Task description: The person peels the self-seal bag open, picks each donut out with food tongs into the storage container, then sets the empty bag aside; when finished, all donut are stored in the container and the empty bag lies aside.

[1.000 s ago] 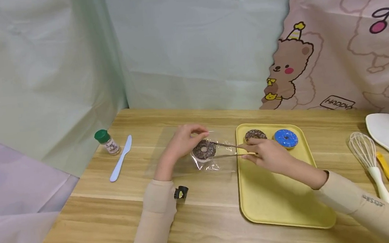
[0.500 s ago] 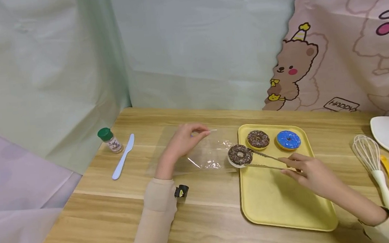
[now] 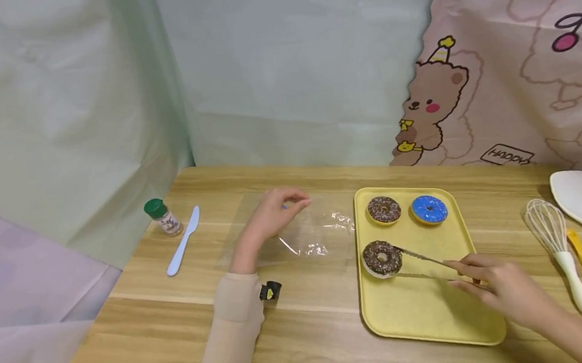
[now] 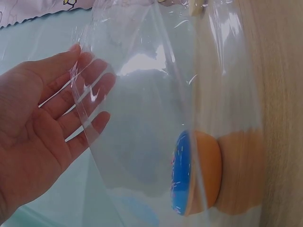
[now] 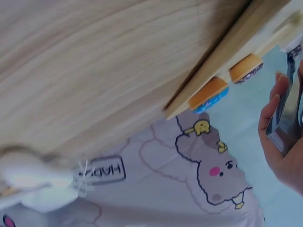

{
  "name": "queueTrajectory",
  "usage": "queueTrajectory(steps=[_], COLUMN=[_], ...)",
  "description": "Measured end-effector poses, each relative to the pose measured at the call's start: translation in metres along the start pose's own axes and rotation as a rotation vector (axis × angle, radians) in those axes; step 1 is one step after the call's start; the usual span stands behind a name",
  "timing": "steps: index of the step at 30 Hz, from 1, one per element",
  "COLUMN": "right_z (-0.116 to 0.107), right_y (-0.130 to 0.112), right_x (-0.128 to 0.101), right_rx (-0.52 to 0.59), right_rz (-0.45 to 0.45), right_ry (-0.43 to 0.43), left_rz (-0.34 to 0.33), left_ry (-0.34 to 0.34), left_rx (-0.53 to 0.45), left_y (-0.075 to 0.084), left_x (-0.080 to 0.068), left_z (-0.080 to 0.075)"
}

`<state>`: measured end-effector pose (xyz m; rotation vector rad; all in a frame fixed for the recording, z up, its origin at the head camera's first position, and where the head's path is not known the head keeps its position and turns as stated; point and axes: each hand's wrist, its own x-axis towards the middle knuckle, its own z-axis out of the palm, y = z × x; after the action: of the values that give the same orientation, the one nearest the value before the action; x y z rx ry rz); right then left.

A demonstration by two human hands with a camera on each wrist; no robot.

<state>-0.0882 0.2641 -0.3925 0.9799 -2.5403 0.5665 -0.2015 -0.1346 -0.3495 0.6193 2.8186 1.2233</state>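
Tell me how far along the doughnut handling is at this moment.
Looks done: a chocolate sprinkled doughnut and a blue iced doughnut lie on the yellow tray. In hand: the right hand grips metal tongs clamping a second chocolate doughnut at the tray's left side; the left hand pinches the clear plastic bag, which looks empty. Left: releasing that doughnut, probably.

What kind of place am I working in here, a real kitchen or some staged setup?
Most likely a staged tabletop, not a real kitchen: a wooden table hemmed in by hung cloth backdrops, with a yellow tray of doughnuts, a whisk and a spatula laid out as props.
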Motion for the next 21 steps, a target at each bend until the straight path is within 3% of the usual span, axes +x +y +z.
queueTrajectory(steps=[5,21], right_z=[-0.004,-0.007], right_y=[0.002,0.002], right_x=[-0.013,-0.037], right_rx=[0.001,-0.017], right_rz=[-0.036,0.052], right_ry=[0.007,-0.049], left_rz=[0.005,0.009], left_ry=[-0.001,0.004], left_rx=[0.011,0.015], left_y=[0.000,-0.002], left_x=[0.001,0.001], left_z=[0.001,0.003])
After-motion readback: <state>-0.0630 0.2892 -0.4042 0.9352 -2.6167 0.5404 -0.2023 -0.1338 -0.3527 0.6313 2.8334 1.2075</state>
